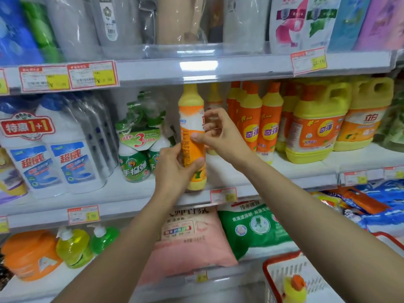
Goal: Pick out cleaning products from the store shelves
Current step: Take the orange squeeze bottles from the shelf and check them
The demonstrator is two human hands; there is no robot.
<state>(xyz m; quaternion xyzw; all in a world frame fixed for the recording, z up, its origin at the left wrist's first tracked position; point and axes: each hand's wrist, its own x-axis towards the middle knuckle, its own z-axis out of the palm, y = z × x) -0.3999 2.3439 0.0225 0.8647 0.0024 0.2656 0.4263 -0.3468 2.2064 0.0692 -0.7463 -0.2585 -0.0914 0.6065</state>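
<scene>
A tall orange and yellow dish soap bottle stands upright in front of the middle shelf. My left hand grips its lower part from the left, fingers curled round it. My right hand holds the bottle's middle from the right, thumb pressed on the label and fingers curled behind. More bottles of the same orange soap stand in a row to the right.
White toilet cleaner bottles and a green three-pack stand left of the held bottle. Yellow jugs sit at the right. Below lie pink and green powder bags. A red and white basket holding a yellow bottle is at bottom right.
</scene>
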